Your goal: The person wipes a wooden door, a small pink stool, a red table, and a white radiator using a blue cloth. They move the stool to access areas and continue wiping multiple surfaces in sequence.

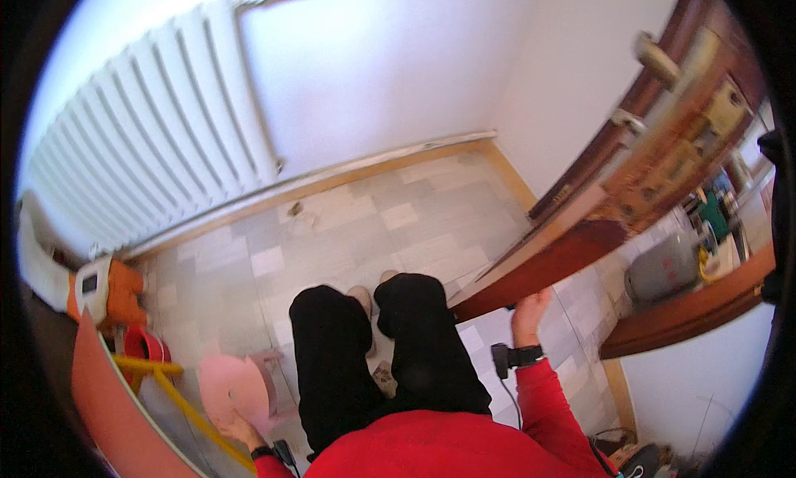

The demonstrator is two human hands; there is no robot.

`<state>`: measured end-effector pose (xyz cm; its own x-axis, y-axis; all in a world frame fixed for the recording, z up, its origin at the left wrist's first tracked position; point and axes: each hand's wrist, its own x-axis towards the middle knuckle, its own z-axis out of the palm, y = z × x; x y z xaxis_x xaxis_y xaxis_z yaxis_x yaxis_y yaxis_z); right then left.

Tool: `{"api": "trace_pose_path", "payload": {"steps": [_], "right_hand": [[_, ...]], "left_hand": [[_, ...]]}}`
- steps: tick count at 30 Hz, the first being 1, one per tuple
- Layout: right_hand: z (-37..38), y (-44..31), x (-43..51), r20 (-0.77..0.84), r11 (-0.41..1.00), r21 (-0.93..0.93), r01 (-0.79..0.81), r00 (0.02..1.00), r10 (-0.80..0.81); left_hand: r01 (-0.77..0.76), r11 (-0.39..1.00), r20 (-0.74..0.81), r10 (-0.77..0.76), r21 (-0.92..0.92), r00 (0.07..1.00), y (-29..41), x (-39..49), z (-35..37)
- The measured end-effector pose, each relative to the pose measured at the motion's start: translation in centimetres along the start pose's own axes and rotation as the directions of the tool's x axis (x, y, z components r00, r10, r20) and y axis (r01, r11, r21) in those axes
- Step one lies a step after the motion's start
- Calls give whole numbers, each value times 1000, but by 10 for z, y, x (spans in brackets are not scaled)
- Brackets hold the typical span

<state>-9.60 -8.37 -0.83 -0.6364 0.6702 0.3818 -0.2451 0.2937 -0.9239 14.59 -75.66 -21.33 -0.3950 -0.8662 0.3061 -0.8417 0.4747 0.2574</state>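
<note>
At the lower left, my left hand (236, 427) is at the near edge of a small pink stool (229, 388) with a hole in its top; the fingers lie against the seat, and whether they grip it is unclear. On the right, my right hand (530, 310) is raised beside the lower edge of a brown wooden door (559, 260), its fingers partly hidden behind it. Something small and dark shows by those fingers, too hidden to name. The door's edge bears a worn metal lock plate (724, 108) and a handle (658, 61).
A white radiator (149, 123) stands along the wall at the upper left. Left of me are an orange and white device (109, 291), a red bucket (146, 344) and a yellow metal frame (186, 403). A grey gas cylinder (665, 269) stands past the door, near a brown door frame (684, 310).
</note>
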Motion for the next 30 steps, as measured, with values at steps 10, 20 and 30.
{"api": "trace_pose_path", "payload": {"steps": [10, 20, 30], "right_hand": [[0, -103, -29, 15, 998, 58, -29, 999, 28], [20, -187, 20, -71, 823, -110, 556, 822, -565], [24, -91, -9, 197, 802, -163, 574, 816, -544]], "left_hand": [[-51, 523, 129, 302, -851, 945, 265, 52, -131], [-264, -154, -213, 955, -952, 209, 491, -53, -273], [11, -229, -228, 972, -973, 56, 553, -157, -329]]}}
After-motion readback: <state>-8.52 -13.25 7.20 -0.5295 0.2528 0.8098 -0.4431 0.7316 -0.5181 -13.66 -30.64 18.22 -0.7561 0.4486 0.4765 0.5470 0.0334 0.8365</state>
